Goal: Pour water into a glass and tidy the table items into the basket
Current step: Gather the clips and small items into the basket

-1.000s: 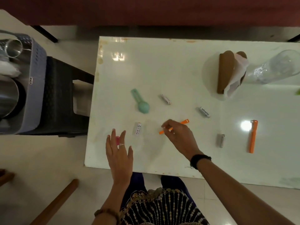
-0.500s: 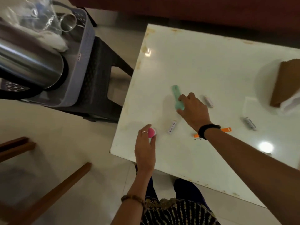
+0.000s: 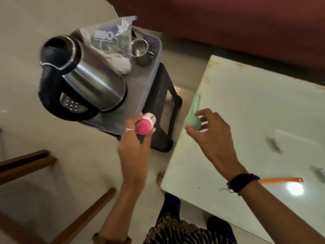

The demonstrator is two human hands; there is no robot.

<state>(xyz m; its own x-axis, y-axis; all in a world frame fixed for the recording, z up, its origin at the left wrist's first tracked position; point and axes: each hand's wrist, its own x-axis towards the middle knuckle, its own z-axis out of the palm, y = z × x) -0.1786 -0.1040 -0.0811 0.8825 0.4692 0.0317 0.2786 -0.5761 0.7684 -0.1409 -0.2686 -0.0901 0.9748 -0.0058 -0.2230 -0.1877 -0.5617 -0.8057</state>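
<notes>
Gripping pink-capped bottle (image 3: pixel 145 125) in left hand (image 3: pixel 135 150) | right hand (image 3: pixel 211 138) grip on green spoon (image 3: pixel 193 120) | white table (image 3: pixel 255 110), grey basket (image 3: pixel 151 71) beside

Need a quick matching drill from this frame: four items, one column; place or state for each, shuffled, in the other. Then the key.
Items
1. kettle
2. pink-and-white item
3. mint green spoon
4. orange strip

Places or states
A. lying flat on the white table
B. held in the right hand, at the table's left edge
C. standing in the grey basket
D. gripped in the left hand, near the basket's near corner

Pairs: 1-C, 2-D, 3-B, 4-A
</notes>
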